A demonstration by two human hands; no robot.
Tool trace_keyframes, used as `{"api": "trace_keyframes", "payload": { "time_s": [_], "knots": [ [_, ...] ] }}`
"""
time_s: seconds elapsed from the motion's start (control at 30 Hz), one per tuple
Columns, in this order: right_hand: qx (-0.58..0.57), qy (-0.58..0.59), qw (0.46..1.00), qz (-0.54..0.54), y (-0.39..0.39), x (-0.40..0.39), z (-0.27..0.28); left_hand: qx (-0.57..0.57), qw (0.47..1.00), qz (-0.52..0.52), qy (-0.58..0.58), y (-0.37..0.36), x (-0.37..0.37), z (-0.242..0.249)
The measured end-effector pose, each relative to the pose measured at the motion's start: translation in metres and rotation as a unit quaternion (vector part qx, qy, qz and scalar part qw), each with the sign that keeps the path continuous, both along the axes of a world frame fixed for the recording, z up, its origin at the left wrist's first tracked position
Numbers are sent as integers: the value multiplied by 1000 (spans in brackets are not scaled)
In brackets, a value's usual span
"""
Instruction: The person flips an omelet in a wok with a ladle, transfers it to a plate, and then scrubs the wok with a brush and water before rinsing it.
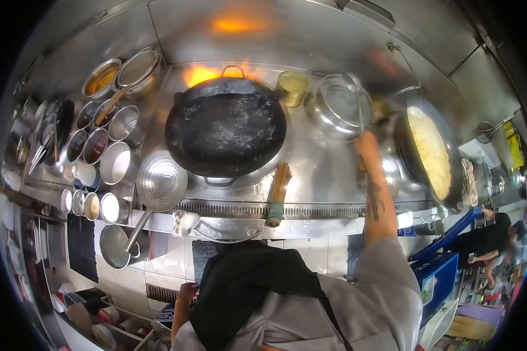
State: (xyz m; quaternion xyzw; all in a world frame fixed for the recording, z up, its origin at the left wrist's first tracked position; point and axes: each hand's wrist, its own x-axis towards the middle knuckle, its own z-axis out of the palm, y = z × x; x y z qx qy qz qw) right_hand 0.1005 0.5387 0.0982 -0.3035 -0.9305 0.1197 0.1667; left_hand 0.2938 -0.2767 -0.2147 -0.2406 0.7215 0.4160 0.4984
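Observation:
My right hand [366,151] is closed around the handle of a metal ladle [360,108], whose head is over a steel bowl [337,103]. My left hand [187,292] hangs low beside the dark apron [252,292]; its fingers are too small and partly hidden to read. A large black wok [225,131] lies over the burner in the middle, with flames [202,75] behind it. To the right, another wok [430,155] holds a pale yellow mass. Near the stove's front edge lies a bamboo brush [279,196].
Several metal pots of sauces and seasonings [95,146] stand at the left, with a perforated skimmer [161,180] beside them. A yellowish tin [292,88] is behind the wok. White cloth [185,223] rests on the front ledge. Another person [492,243] is at the far right.

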Motion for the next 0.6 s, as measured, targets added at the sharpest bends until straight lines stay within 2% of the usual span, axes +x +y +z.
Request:
{"api": "trace_keyframes", "payload": {
  "time_s": [0.03, 0.07, 0.1, 0.13, 0.17, 0.2, 0.27, 0.37, 0.5, 0.57, 0.6],
  "knots": [
    [-55, -41, 997, -37, 14, -8, -9, 5, 990, -100, 98, 16, -4, 50],
    [-110, -82, 988, -72, 23, -11, -14, -8, 960, -193, 204, 47, -15, 129],
    [-195, -58, 979, -31, 27, -8, -13, 43, 936, -243, 251, 25, -8, 99],
    [-279, -33, 960, 10, 29, -4, -11, 0, 984, -123, 132, 13, 5, 55],
    [-360, -9, 932, 52, 30, -1, -10, -57, 998, 19, 31, 1, 17, 13],
    [-464, 56, 883, 33, 31, -2, -11, -44, 999, 25, 21, -6, 22, 7],
    [-646, 181, 742, -5, 34, -7, -13, -15, 999, 38, 2, -13, 26, 1],
    [-852, 169, 491, 67, 37, 2, -3, -16, 997, 71, -24, -18, 25, -8],
    [-843, 216, 489, 66, 11, 17, 15, -26, 999, 36, -15, -14, 10, -9],
    [-856, 211, 465, 78, -2, 30, 28, -27, 999, -25, 5, -14, -2, -18],
    [-847, 212, 479, 89, -16, 37, 40, -11, 995, -86, 53, -13, -10, -14]
  ]
}}
